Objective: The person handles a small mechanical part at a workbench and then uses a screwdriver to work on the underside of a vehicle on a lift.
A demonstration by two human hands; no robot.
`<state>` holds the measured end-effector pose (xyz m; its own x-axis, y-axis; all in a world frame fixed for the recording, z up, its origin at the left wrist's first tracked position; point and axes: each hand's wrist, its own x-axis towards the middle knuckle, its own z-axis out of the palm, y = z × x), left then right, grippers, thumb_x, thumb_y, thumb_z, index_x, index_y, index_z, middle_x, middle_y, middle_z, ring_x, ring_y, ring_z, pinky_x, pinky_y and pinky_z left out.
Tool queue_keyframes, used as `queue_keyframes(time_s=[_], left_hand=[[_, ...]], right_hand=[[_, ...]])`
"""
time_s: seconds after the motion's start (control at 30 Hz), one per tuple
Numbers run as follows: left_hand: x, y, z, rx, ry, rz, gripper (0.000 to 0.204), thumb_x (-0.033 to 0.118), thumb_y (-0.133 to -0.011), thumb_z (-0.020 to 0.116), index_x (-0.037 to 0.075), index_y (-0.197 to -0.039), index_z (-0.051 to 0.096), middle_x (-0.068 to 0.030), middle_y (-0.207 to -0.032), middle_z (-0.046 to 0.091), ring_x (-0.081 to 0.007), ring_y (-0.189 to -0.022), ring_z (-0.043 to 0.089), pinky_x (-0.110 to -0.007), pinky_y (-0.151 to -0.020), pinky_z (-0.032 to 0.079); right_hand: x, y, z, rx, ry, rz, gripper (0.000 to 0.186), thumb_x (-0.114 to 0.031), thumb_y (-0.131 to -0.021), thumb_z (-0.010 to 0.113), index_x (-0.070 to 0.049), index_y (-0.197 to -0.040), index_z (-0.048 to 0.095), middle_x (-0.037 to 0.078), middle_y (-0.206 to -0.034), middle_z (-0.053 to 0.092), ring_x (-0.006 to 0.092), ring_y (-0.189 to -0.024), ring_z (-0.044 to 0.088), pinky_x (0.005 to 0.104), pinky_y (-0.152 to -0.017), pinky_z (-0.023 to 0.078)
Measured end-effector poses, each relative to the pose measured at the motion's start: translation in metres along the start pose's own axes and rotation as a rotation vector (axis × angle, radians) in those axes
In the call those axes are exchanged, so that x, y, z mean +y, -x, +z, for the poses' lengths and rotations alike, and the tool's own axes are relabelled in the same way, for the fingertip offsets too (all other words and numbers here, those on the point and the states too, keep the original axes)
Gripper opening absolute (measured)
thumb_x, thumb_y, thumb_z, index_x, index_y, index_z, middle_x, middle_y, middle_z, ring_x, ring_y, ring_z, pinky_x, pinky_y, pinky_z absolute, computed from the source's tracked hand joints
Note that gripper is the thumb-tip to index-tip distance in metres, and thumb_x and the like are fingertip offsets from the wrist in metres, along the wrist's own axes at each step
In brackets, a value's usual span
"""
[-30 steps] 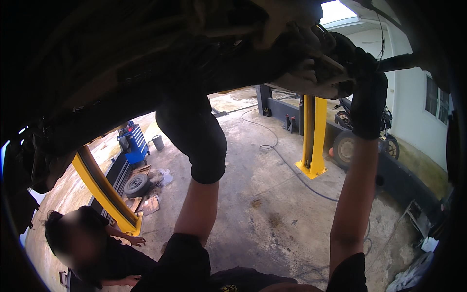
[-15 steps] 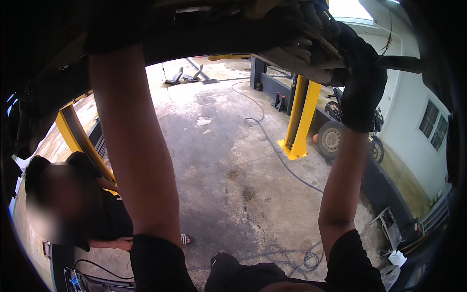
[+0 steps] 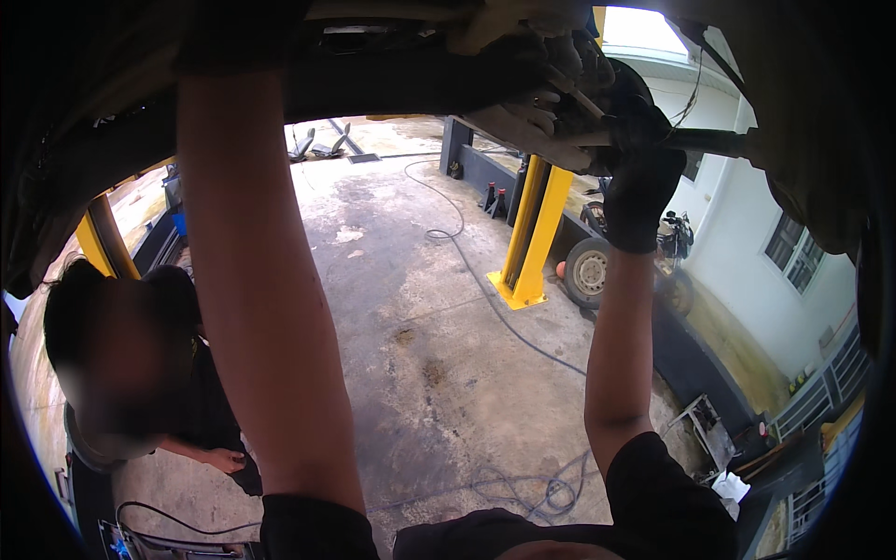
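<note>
Both my arms reach up to the underside of a raised vehicle [image 3: 392,84]. My left hand [image 3: 238,42], in a dark glove, is lost in the shadow at the upper left, so its fingers and anything in them cannot be made out. On the right, my black-gloved right hand [image 3: 644,191] is up against a dark rod [image 3: 714,141] that runs sideways under the vehicle. Its fingers appear closed around the rod, though part of them blends into the dark. Just left of that hand lies a pale metal suspension arm [image 3: 537,126].
A person [image 3: 215,411] in dark clothes is low at the left. A yellow lift post [image 3: 537,233] stands on the concrete floor [image 3: 401,280], with a wheel [image 3: 588,273] beside it. A hose [image 3: 523,333] trails across the floor into coils. Two seats [image 3: 327,145] rest farther off.
The view has shifted, so the post, wheel and right hand sit farther left in the picture. My right hand stays at the rod. The person at the left has turned their head.
</note>
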<state>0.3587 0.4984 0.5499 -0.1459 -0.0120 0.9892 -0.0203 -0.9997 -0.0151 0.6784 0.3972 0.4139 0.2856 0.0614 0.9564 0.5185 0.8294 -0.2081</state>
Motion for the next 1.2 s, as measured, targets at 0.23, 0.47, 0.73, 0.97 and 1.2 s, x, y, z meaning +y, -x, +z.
queue_keyframes(time_s=[0.23,0.47,0.73,0.97,1.2], left_hand=[[-0.001,-0.001,0.008,0.031,0.103,-0.06,0.035,0.019,-0.101,0.062,0.0,-0.13,0.063,-0.0141,-0.12,0.066,-0.0238,-0.104,0.065,-0.037,-0.089,0.053],[0.004,-0.001,0.006,0.031,0.13,-0.091,0.035,0.021,-0.102,0.061,0.0,-0.13,0.063,-0.0136,-0.118,0.066,-0.023,-0.101,0.066,-0.037,-0.087,0.054],[0.006,-0.001,0.016,0.037,0.172,-0.124,0.036,0.024,-0.102,0.059,0.001,-0.13,0.063,-0.013,-0.116,0.066,-0.022,-0.099,0.066,-0.036,-0.085,0.054],[0.014,-0.013,0.008,0.032,0.15,-0.108,0.037,0.026,-0.103,0.058,0.001,-0.131,0.063,-0.0124,-0.114,0.067,-0.0211,-0.096,0.067,-0.036,-0.083,0.055],[0.013,-0.008,0.025,0.046,0.181,-0.122,0.038,0.029,-0.104,0.056,0.002,-0.131,0.063,-0.0119,-0.113,0.067,-0.0203,-0.094,0.067,-0.036,-0.081,0.056]], right_hand=[[-0.001,0.001,-0.004,0.128,-0.067,0.129,0.038,-0.019,-0.108,0.05,0.0,-0.138,0.062,0.013,-0.133,0.068,0.0242,-0.122,0.067,0.0395,-0.105,0.054],[-0.003,-0.002,0.0,0.027,-0.035,-0.001,0.037,-0.017,-0.106,0.053,0.002,-0.137,0.063,0.012,-0.133,0.068,0.0212,-0.12,0.067,0.0364,-0.105,0.052],[0.019,-0.006,-0.021,0.115,0.226,-0.049,0.037,-0.019,-0.105,0.061,0.0,-0.136,0.063,0.009,-0.125,0.07,0.0174,-0.112,0.068,0.0315,-0.099,0.054],[0.017,-0.005,-0.005,0.151,0.169,-0.059,0.039,-0.02,-0.103,0.065,-0.001,-0.137,0.061,0.007,-0.123,0.069,0.0142,-0.109,0.068,0.0292,-0.095,0.055],[0.03,-0.003,-0.017,0.128,0.07,-0.106,0.041,-0.014,-0.099,0.071,-0.002,-0.137,0.061,0.006,-0.12,0.069,0.0123,-0.103,0.067,0.0258,-0.088,0.054]])
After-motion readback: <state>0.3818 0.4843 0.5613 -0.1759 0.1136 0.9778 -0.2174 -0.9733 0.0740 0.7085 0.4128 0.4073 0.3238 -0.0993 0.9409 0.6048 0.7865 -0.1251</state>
